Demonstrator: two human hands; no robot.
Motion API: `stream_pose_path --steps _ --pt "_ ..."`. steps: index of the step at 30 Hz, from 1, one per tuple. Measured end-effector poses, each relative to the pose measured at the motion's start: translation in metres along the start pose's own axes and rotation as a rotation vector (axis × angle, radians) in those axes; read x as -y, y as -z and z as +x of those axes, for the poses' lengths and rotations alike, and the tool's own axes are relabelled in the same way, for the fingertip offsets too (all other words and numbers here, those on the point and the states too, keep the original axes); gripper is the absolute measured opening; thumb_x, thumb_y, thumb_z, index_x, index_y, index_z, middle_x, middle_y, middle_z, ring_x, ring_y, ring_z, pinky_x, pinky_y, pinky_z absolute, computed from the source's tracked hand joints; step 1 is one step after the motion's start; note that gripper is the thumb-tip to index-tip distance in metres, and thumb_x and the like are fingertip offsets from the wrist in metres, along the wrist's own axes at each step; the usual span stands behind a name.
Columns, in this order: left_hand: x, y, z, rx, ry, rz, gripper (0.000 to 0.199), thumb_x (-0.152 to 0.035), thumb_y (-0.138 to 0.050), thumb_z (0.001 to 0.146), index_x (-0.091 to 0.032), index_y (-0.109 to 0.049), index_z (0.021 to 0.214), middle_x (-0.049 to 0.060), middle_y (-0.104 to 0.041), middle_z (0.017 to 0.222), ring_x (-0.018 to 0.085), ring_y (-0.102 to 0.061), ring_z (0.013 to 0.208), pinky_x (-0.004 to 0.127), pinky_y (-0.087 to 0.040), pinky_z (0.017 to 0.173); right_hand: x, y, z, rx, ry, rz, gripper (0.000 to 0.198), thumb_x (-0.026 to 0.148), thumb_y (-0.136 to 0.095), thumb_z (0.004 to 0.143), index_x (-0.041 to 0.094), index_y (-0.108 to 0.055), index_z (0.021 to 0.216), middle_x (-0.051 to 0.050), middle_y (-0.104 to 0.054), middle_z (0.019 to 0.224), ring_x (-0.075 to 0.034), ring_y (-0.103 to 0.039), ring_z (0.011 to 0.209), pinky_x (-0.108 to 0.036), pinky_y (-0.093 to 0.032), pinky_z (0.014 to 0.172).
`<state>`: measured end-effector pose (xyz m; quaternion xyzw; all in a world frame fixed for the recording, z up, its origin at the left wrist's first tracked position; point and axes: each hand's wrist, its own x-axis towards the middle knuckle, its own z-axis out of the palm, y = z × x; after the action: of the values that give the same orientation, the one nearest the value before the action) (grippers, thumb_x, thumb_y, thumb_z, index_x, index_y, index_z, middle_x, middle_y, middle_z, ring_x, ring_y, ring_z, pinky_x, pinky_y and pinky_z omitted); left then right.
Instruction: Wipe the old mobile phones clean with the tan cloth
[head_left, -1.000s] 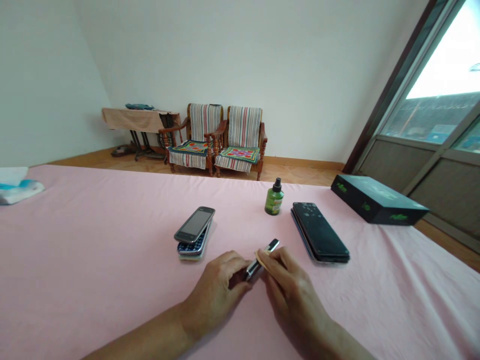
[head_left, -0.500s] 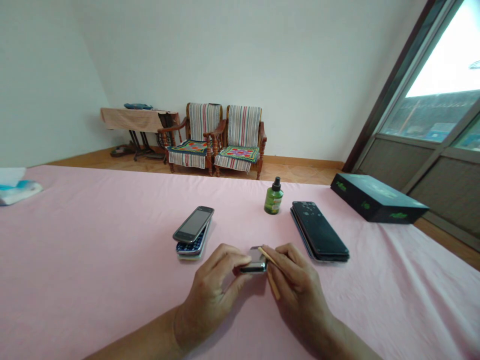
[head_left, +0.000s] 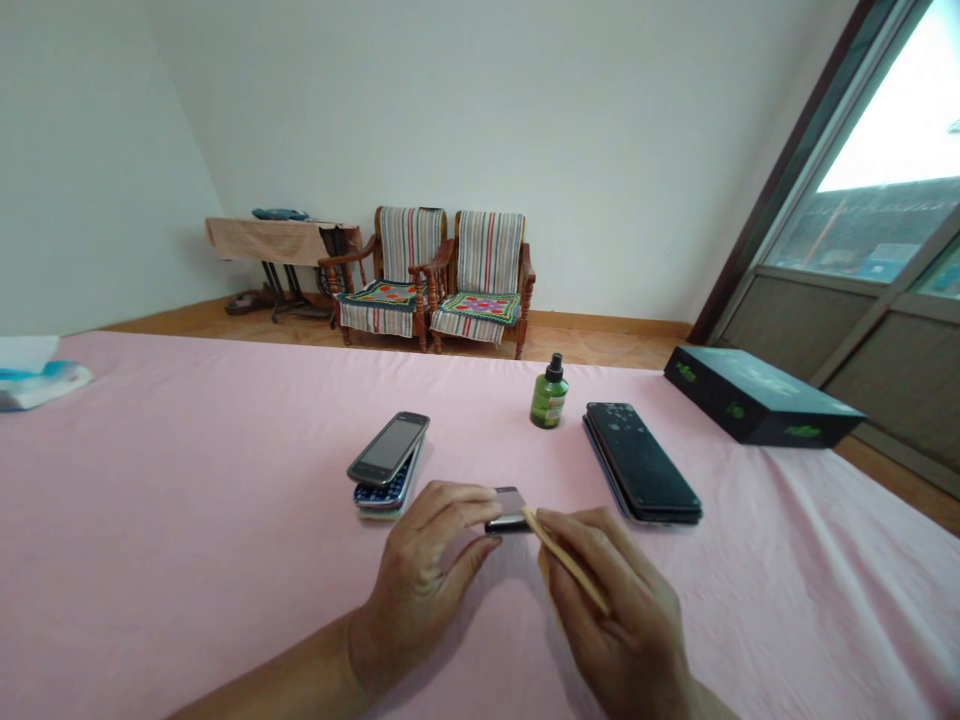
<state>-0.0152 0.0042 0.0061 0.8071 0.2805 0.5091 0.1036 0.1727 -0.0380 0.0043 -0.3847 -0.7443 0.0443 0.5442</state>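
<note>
I've got my left hand (head_left: 420, 585) pinching the small phone (head_left: 509, 508) just above the pink tablecloth (head_left: 187, 520), my right hand (head_left: 611, 605) gripping the thin wooden stick (head_left: 566, 558) at its edge — light strokes, phone steady.

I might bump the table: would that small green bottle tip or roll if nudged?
The green bottle stands upright on a narrow base atop soft pink cloth, so it probably tips easily. Its round body would likely roll once down. It looks light.

stacked phones (head_left: 388, 462) left-centre | green bottle (head_left: 549, 394) beside dark phone stack (head_left: 641, 463) | black box (head_left: 757, 405) right | striped chairs (head_left: 435, 280) by wall
</note>
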Motion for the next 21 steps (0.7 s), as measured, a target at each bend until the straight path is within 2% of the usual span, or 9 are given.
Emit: stream_pose_path --steps 2,5,14,21 --pt "0.001 0.0 0.001 -0.005 0.0 -0.023 0.019 -0.01 -0.065 0.088 -0.016 -0.065 0.106 0.007 -0.068 0.095 0.019 -0.063 0.09 0.029 -0.052 0.081 0.001 0.002 -0.001 0.014 0.033 -0.068 0.037 -0.001 -0.047 0.088 0.015 -0.06 0.12 -0.008 -0.06 0.088 -0.017 -0.061 0.079 -0.026 -0.055 0.068" --pt "0.001 0.0 0.002 -0.006 0.017 -0.031 0.016 -0.012 -0.066 0.088 -0.016 -0.065 0.104 0.007 -0.068 0.091 0.019 -0.063 0.085 0.029 -0.053 0.076 0.001 0.002 -0.003 0.036 0.089 -0.146 0.039 0.001 -0.049 0.089 0.013 -0.058 0.126 -0.01 -0.06 0.087 -0.018 -0.06 0.077 -0.029 -0.055 0.065" --pt "0.0 0.0 0.001 0.012 0.023 -0.069 0.015 -0.013 -0.066 0.088 -0.016 -0.066 0.103 0.007 -0.068 0.091 0.019 -0.064 0.085 0.029 -0.055 0.074 0.01 -0.008 0.0 0.106 0.253 -0.248 0.035 0.003 -0.05 0.092 0.008 -0.056 0.126 -0.015 -0.066 0.099 -0.022 -0.061 0.085 -0.033 -0.057 0.071" --pt "-0.003 0.0 0.004 0.023 0.013 -0.028 0.011 -0.016 -0.066 0.089 -0.017 -0.068 0.1 0.007 -0.069 0.088 0.02 -0.066 0.083 0.03 -0.056 0.073 0.009 -0.001 0.001 0.063 0.178 -0.258 0.027 0.002 -0.05 0.089 0.011 -0.061 0.113 -0.011 -0.065 0.091 -0.02 -0.06 0.081 -0.032 -0.056 0.07"
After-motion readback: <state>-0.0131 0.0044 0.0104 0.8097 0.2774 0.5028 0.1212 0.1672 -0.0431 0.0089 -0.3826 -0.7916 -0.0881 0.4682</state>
